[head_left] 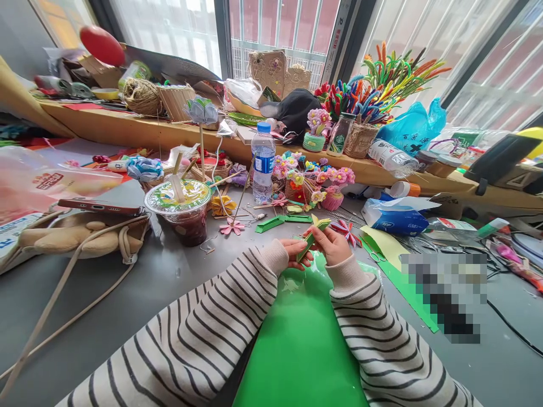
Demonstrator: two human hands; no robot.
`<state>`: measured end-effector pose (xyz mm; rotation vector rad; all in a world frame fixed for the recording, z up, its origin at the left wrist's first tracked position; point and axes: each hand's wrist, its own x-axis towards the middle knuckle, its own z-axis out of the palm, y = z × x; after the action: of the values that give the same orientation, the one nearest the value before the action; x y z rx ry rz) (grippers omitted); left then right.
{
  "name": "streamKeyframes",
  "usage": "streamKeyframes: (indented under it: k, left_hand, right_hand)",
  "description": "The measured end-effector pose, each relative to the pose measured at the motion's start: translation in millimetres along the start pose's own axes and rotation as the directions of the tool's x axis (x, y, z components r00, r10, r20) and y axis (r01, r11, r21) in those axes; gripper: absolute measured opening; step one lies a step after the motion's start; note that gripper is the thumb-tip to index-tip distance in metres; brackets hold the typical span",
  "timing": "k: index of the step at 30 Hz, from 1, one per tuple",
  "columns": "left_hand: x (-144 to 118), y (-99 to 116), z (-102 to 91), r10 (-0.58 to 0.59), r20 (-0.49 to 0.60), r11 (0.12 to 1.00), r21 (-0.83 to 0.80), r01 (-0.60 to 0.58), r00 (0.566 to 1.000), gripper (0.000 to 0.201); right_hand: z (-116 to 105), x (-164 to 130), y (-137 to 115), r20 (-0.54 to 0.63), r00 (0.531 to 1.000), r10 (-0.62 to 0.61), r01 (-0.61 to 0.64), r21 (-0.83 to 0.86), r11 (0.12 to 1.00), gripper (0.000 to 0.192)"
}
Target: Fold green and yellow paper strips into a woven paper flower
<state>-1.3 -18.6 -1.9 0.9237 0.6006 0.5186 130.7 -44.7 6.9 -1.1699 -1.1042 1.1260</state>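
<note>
Grey table (169,271) runs under a bright window, with a wooden ledge (127,127) along its far side, both crowded with craft goods. Near the middle, two hands in striped sleeves meet over one green sheet (301,339) that lies on the near table. Left hand (294,251) and right hand (333,244) both pinch one folded green and yellow paper piece (313,236), fingers closed narrowly on it, so it sits between them just above the sheet's far edge. Just beyond the hands lie one pink paper flower (232,226) to the left and one red and white paper flower (345,230) to the right. Farther off stands one water bottle (263,164), upright, with a cluster of small pink flowers (314,178) to its right. Left of the bottle stands one lidded plastic cup (180,209) of dark drink, holding two wooden sticks. At the far left, one phone (99,207) rests on one beige bag (76,237). To the right lies one blue tissue pack (394,217). On the ledge, one twine ball (142,96) sits at left, and one basket (360,138) of coloured pipe cleaners stands at right, beside one blue plastic bag (413,127).
</note>
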Motion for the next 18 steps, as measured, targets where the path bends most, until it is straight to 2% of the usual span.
streamKeyframes:
  k: [4,8,11,14,18]
  left_hand:
    - [-5.1,5.8,-6.1,-0.1,0.09,0.99,-0.094,0.108,0.991,0.026]
    - [-6.5,6.4,-7.9,-0.143,0.205,0.974,-0.143,0.174,0.968,0.024]
    - [-8.7,6.3,-7.9,-0.148,0.264,0.975,-0.123,0.185,0.953,0.023]
    - [-10.2,6.7,-7.7,-0.165,0.282,0.977,-0.087,0.197,0.945,0.027]
    - [-8.6,7.3,-6.6,-0.167,0.244,0.982,-0.047,0.184,0.955,0.034]
  right_hand:
    - [-1.1,1.0,-1.3,0.061,0.996,0.057,-0.066,0.156,0.986,0.026]
    - [-2.4,0.9,-7.2,0.184,0.98,0.075,-0.125,0.278,0.952,0.03]
    - [-1.4,-0.9,-10.9,0.274,0.96,0.056,-0.147,0.326,0.934,0.029]
    - [-0.9,-2.0,-10.2,0.27,0.962,0.052,-0.137,0.309,0.941,0.029]
    - [-6.0,0.2,-2.7,0.28,0.957,0.069,-0.146,0.264,0.953,0.027]
